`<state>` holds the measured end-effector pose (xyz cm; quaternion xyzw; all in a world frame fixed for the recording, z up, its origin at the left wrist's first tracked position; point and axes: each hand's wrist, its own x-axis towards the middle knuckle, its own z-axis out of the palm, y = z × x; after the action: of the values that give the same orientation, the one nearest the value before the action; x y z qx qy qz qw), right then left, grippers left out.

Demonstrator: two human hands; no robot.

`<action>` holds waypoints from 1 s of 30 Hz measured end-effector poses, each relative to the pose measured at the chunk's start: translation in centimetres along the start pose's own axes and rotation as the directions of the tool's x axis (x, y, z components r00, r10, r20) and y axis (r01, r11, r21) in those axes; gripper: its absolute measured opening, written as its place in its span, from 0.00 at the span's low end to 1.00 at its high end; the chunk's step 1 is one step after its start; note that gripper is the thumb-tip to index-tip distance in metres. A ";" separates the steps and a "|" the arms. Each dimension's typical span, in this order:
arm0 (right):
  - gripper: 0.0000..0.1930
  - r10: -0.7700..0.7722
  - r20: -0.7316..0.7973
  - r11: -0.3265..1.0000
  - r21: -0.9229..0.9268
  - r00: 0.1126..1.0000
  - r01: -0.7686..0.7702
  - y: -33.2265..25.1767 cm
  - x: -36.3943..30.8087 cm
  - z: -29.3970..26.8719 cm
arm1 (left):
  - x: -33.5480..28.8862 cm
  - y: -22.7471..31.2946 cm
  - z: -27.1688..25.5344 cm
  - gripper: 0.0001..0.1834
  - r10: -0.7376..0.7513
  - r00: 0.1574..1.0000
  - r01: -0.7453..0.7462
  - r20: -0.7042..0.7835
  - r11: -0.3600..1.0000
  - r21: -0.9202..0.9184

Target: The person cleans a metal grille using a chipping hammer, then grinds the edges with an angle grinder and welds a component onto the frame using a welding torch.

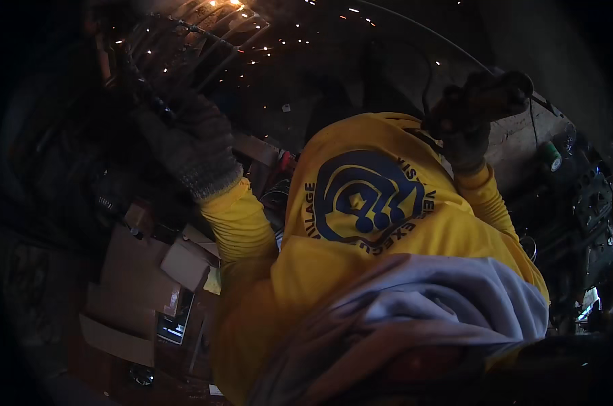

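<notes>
My left hand [194, 139], in a grey knit glove, reaches to the upper left with its fingers curled. Next to it are a dark ridged metal bar [147, 91] and a frame of thin metal bars [215, 64]; shadow hides what the fingers grip. Orange sparks [228, 3] glow at the top edge, over the frame, and fly to the right. On the right my gloved right hand [465, 139] is closed around a dark, roughly cylindrical object [489, 101]. Its exact kind is too dim to tell.
Opened cardboard boxes [134, 271] lie at the lower left. A thin pale line [428, 30] slants down toward my right hand. Farther right are a small green cylinder [550, 155] and dark machine parts [590, 203]. A grey-violet cloth [414, 304] lies over my yellow shirt.
</notes>
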<state>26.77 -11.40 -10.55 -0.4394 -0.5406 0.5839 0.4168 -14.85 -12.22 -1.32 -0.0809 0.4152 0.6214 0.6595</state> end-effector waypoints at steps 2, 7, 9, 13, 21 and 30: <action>0.27 0.011 0.017 0.999 -0.034 1.000 -0.010 0.9 -0.4 -0.2 | 1.1 -3.1 -0.9 0.25 0.429 0.838 -0.490 -0.336 0.863 -0.121; 0.29 0.070 0.041 0.996 0.056 0.997 -0.072 0.5 -0.6 -0.3 | 0.4 -2.0 -3.9 0.26 0.113 0.963 -0.056 0.243 0.972 -0.230; 0.30 0.055 0.065 0.996 0.072 0.996 -0.060 0.6 -0.6 -0.5 | 0.5 -2.3 -3.2 0.29 0.213 0.976 -0.197 0.047 0.954 -0.224; 0.30 0.148 0.072 0.976 0.152 0.986 -0.158 -0.1 -0.7 -0.1 | 0.2 -3.6 -0.4 0.27 0.391 0.885 -0.433 -0.252 0.891 -0.136; 0.26 0.214 0.013 0.965 0.155 0.977 -0.213 -0.8 -0.4 0.5 | 0.3 -3.3 -1.3 0.22 0.406 0.911 -0.410 -0.069 0.874 -0.261; 0.26 0.191 0.025 0.960 0.206 0.981 -0.192 -0.5 -0.2 0.9 | 0.3 -3.5 -0.5 0.18 0.435 0.889 -0.454 -0.142 0.874 -0.171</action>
<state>25.98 -11.80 -10.00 -0.4421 -0.4327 0.6758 0.4008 -12.00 -13.07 -3.30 -0.0796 0.3903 0.7900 0.4661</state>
